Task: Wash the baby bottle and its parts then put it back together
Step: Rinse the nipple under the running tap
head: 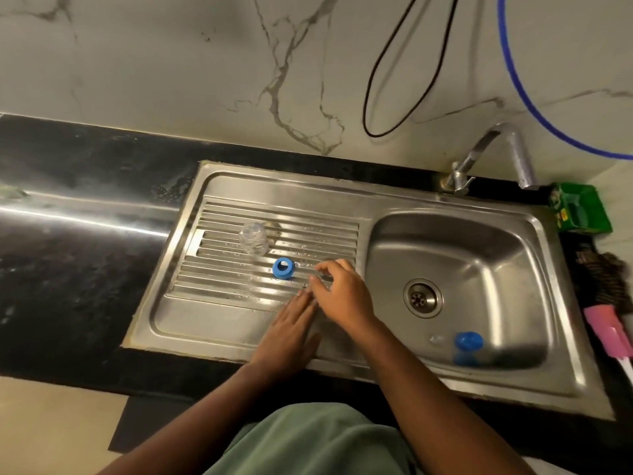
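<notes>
Clear plastic baby bottle (254,238) stands inverted on ribbed steel drainboard (219,269); blue screw ring (283,268) just beside. Left hand (291,332) flat, fingers straight. Right hand (342,293) loosely curled over drainboard; grasp not discernible. Blue cap (468,341) in steel sink basin (496,255).

A single wide-angle view is given from head height, directed forward and steeply down. The steel sink (455,286) and dark worktop (78,241) are seen from close above, with the marble wall (171,63) filling the upper part.
</notes>
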Motion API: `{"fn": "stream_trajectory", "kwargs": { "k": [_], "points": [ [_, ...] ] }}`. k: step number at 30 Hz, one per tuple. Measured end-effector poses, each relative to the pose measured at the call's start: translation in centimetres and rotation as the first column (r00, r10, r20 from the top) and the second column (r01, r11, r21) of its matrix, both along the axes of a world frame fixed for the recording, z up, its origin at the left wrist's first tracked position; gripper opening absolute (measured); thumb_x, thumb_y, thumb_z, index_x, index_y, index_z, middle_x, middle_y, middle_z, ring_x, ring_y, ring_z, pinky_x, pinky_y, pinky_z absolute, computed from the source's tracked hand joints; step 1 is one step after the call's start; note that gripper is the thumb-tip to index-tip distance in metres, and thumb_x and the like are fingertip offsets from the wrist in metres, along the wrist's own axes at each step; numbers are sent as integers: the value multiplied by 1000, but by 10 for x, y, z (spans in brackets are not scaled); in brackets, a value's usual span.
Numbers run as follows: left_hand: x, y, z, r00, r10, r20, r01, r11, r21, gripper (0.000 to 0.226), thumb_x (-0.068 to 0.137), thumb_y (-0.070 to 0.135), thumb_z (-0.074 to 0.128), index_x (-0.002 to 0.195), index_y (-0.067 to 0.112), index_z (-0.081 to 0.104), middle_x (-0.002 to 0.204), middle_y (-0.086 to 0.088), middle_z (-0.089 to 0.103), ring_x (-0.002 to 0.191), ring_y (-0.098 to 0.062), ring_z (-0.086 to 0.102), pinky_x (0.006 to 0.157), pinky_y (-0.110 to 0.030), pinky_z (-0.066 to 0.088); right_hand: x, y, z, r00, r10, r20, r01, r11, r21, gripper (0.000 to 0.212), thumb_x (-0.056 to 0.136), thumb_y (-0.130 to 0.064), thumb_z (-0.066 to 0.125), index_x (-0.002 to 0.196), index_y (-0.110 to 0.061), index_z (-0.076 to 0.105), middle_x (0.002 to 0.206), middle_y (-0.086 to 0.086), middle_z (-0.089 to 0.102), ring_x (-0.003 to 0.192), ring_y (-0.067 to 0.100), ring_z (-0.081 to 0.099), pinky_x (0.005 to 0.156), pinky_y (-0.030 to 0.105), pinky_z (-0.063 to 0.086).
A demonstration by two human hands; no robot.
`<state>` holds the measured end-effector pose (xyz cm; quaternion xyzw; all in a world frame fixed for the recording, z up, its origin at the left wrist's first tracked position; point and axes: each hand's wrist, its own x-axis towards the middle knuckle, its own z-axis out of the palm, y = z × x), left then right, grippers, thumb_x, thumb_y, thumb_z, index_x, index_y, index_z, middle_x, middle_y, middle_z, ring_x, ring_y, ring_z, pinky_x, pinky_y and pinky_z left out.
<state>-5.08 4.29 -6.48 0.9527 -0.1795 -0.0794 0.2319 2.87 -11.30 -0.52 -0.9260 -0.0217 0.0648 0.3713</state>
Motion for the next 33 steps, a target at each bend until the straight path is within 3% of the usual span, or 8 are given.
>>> {"fn": "stream_trajectory", "kwargs": {
  "k": [3, 7, 10, 14, 23, 27, 30, 33],
  "points": [
    [4, -33, 0, 991, -132, 29, 127, 985, 118, 68, 97, 47, 54, 155, 11, 47, 167, -13, 34, 156, -29, 30, 129, -30, -9, -9, -59, -10, 993, -116, -17, 116, 993, 26, 19, 93, -42, 66, 106, -29, 72, 106, -12, 68, 94, 12, 66, 79, 31, 55],
    [18, -75, -1, 984, -169, 62, 162, 982, 95, 57, 92, 33, 57, 142, 4, 60, 155, -20, 52, 148, -35, 45, 124, -50, 33, -17, -162, -36, 941, -272, -204, 246, 959, -143, 21, 90, -28, 71, 111, -26, 74, 104, -2, 76, 100, 25, 71, 82, 32, 54],
    [22, -122, 2, 973, -232, 11, 226, 956, 186, 55, 90, 30, 47, 135, 6, 65, 145, -18, 61, 140, -35, 54, 118, -53, 42, -32, -225, -69, 904, -267, -334, 93, 885, -456, 28, 94, -13, 60, 117, -19, 74, 119, 9, 72, 112, 31, 68, 89, 33, 52],
    [27, -166, 1, 968, -244, -64, 252, 917, 310, 58, 84, 32, 38, 127, 9, 69, 138, -15, 64, 137, -35, 55, 124, -52, 26, -37, -260, -116, 854, -228, -467, -58, 852, -521, 26, 98, -17, 55, 116, -13, 73, 124, 11, 71, 115, 30, 68, 94, 35, 54],
    [28, -201, 6, 962, -63, -264, 166, 906, 390, 52, 89, 33, 43, 134, 20, 65, 139, -3, 65, 132, -23, 58, 124, -44, 13, -14, -267, -138, 760, 50, -648, -369, 855, -366, 31, 96, -9, 60, 125, -4, 68, 134, 17, 65, 121, 34, 64, 101, 37, 50],
    [28, -211, 5, 961, 78, -264, 54, 887, 458, 41, 91, 33, 48, 123, 23, 71, 126, 1, 74, 118, -18, 67, 119, -36, 10, -14, -267, -137, 803, -13, -596, -186, 944, -271, 24, 97, -8, 60, 118, -6, 72, 124, 16, 71, 115, 32, 67, 97, 35, 51],
    [36, -231, 14, 915, 262, -306, -143, 921, 361, 40, 101, 42, 50, 134, 27, 67, 133, 1, 71, 123, -19, 66, 118, -36, 29, -11, -268, -124, 818, -79, -570, 124, 991, 41, 15, 97, -17, 69, 109, -12, 76, 108, 9, 77, 94, 22, 73, 87, 28, 58],
    [55, -257, 31, 778, 454, -435, -479, 876, 59, 46, 106, 47, 53, 142, 20, 62, 137, -5, 69, 125, -27, 65, 105, -37, 49, -3, -268, -87, 824, -191, -534, 455, 784, 422, 11, 98, -15, 69, 105, -7, 73, 86, 5, 77, 75, 15, 74, 69, 18, 58]
  ]
}}
